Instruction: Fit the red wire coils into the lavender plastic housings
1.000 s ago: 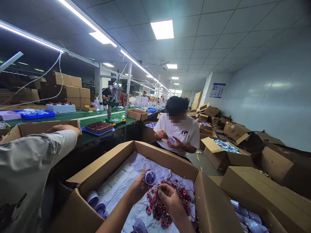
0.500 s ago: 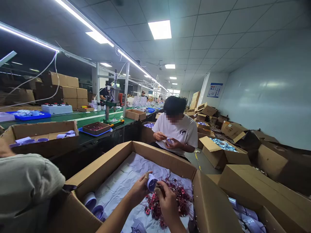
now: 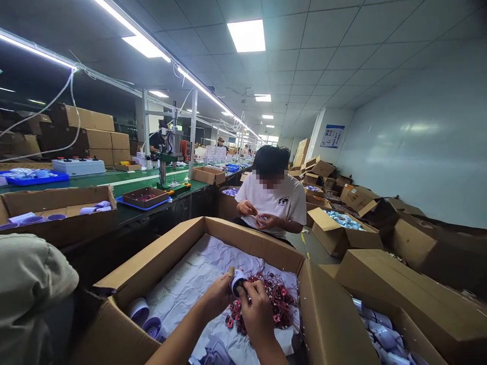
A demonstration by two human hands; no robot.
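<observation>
My left hand (image 3: 218, 296) grips a small white round plastic part (image 3: 238, 278) over a large open cardboard box (image 3: 171, 253) lined with white paper. My right hand (image 3: 256, 312) is closed in a pinch against that same part, and what its fingertips hold is too small to make out. Just beyond my hands lies a tangled pile of red coils with thin wires (image 3: 276, 299). Two more white round parts (image 3: 144, 317) lie in the box's near left corner.
A person in a white T-shirt (image 3: 272, 203) sits opposite, handling a small part. Another person's grey sleeve (image 3: 30, 294) fills the lower left. A green workbench (image 3: 125, 185) with a press and trays runs along the left. Open cartons (image 3: 342, 228) crowd the right side.
My right hand has come up against the white part in my left hand. The person on the left has drawn an arm back from the carton on the bench. The view has shifted slightly.
</observation>
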